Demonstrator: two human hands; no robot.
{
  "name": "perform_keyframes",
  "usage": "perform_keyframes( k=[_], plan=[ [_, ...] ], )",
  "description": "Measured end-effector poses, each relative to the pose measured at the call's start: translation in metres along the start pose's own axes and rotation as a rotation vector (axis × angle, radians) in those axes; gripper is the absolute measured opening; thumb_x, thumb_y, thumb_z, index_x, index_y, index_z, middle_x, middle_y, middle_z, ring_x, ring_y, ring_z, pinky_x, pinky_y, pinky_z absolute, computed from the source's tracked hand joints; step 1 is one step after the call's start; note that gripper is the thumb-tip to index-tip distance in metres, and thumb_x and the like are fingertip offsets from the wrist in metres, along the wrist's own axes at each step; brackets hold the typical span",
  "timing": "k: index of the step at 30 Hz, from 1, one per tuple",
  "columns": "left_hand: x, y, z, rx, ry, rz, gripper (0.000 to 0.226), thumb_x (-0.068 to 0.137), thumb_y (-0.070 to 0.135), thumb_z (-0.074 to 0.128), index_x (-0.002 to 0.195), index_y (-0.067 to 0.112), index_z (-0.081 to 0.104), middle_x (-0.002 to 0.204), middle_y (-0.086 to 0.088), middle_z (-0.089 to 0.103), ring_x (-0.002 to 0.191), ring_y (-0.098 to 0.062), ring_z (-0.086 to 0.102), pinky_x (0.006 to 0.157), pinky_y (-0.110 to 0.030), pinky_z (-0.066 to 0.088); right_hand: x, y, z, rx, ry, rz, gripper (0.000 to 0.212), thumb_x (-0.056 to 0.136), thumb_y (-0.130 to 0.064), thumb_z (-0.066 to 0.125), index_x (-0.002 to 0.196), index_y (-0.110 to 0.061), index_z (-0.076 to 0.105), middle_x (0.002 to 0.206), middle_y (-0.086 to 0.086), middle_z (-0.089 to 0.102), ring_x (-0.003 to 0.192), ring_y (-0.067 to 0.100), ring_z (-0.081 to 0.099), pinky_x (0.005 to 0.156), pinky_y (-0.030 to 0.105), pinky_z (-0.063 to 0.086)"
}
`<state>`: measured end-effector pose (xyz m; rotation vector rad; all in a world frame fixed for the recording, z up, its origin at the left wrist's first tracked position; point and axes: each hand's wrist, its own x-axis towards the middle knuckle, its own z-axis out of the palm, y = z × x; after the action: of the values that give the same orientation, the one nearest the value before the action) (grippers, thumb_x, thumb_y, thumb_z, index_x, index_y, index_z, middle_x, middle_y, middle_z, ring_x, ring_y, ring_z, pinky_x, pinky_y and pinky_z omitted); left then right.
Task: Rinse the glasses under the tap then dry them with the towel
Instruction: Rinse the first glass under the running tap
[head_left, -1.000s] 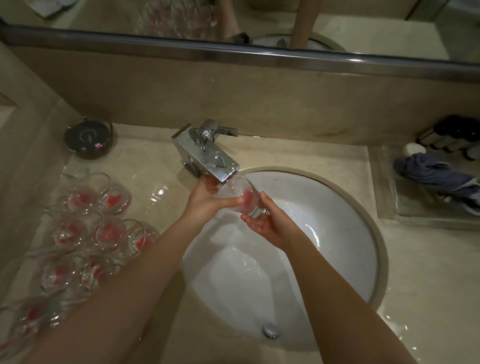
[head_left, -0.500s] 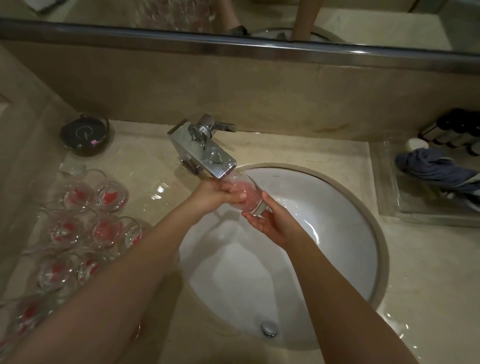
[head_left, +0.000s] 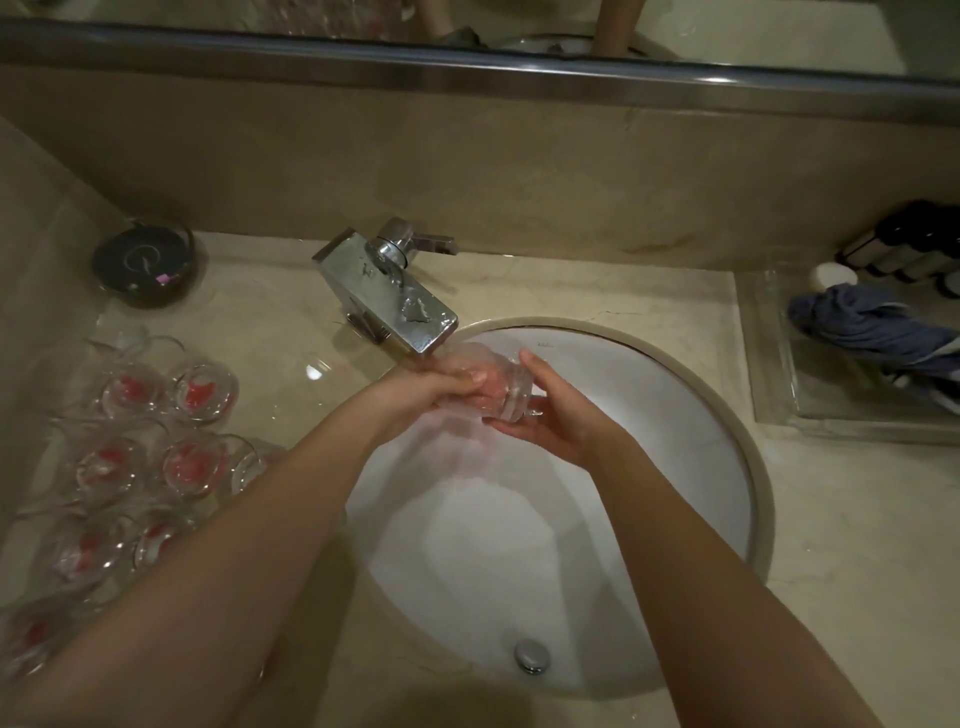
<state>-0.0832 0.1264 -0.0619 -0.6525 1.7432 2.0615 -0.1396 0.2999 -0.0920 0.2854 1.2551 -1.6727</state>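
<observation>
A clear glass (head_left: 498, 384) with pink residue lies tilted on its side just below the spout of the chrome tap (head_left: 395, 306), over the white sink (head_left: 675, 415). My left hand (head_left: 426, 389) grips the glass from the left with fingers curled over it. From the right, my right hand (head_left: 545, 415) cups its base, thumb over the top. Several more glasses (head_left: 156, 447) with red marks stand on the counter at the left. A blue-grey towel (head_left: 872, 327) lies crumpled in a clear tray at the right.
A dark round dish (head_left: 145, 262) sits at the back left of the marble counter. Dark bottles (head_left: 914, 244) and a white cap stand behind the clear tray (head_left: 779, 395). The sink drain (head_left: 531, 656) is near the front. A mirror edge runs along the top.
The glass has tipped further onto its side under the spout, and my right hand has closed round its base. The pink tint inside looks paler.
</observation>
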Motion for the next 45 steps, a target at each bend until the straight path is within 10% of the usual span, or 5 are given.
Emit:
perform_keyframes(
  k=[7,17,23,29,45],
  plan=[
    [0.001,-0.009,-0.001,-0.12,-0.036,-0.102,0.036,0.09,0.024,0.06,0.123,0.01,0.064,0.114,-0.009,0.069,0.094,-0.017,0.071,0.092,-0.033,0.05,0.0,-0.018,0.006,-0.257,0.03,-0.009,0.037,0.09,-0.023,0.067,0.122,-0.008,0.056,0.1,0.011,0.061,0.066,0.015,0.063,0.054,0.021,0.05],
    [-0.003,-0.016,0.0,-0.097,0.029,-0.1,0.018,0.094,0.012,0.057,0.103,0.021,0.069,0.092,0.006,0.076,0.093,-0.011,0.07,0.091,-0.036,0.043,0.006,-0.022,0.006,-0.385,0.083,0.092,0.047,0.09,-0.053,0.056,0.083,-0.007,0.067,0.077,0.01,0.067,0.065,0.02,0.067,0.059,0.023,0.055],
    [-0.003,-0.014,-0.003,-0.237,0.041,-0.119,0.018,0.095,0.014,0.055,0.108,0.02,0.064,0.093,0.006,0.076,0.095,-0.009,0.069,0.096,-0.045,0.046,0.009,-0.017,0.001,-0.314,-0.044,-0.07,0.045,0.08,0.001,0.072,0.118,-0.018,0.057,0.107,0.006,0.062,0.079,0.018,0.066,0.068,0.026,0.052],
    [-0.008,-0.016,-0.001,-0.152,0.059,-0.075,0.018,0.09,0.012,0.06,0.106,0.018,0.067,0.094,0.006,0.076,0.093,-0.009,0.071,0.091,-0.036,0.044,0.007,-0.023,0.007,-0.313,-0.021,0.081,0.047,0.09,-0.048,0.059,0.107,-0.005,0.067,0.095,0.014,0.069,0.081,0.024,0.072,0.071,0.027,0.06],
    [-0.004,-0.033,-0.004,-0.261,0.137,0.065,0.034,0.07,0.019,0.066,0.102,0.007,0.068,0.077,0.0,0.074,0.07,-0.011,0.071,0.07,-0.029,0.055,0.023,-0.004,-0.002,-0.423,-0.147,-0.142,0.026,0.088,-0.013,0.067,0.114,-0.016,0.061,0.104,0.012,0.063,0.087,0.019,0.068,0.076,0.028,0.057]
  ],
)
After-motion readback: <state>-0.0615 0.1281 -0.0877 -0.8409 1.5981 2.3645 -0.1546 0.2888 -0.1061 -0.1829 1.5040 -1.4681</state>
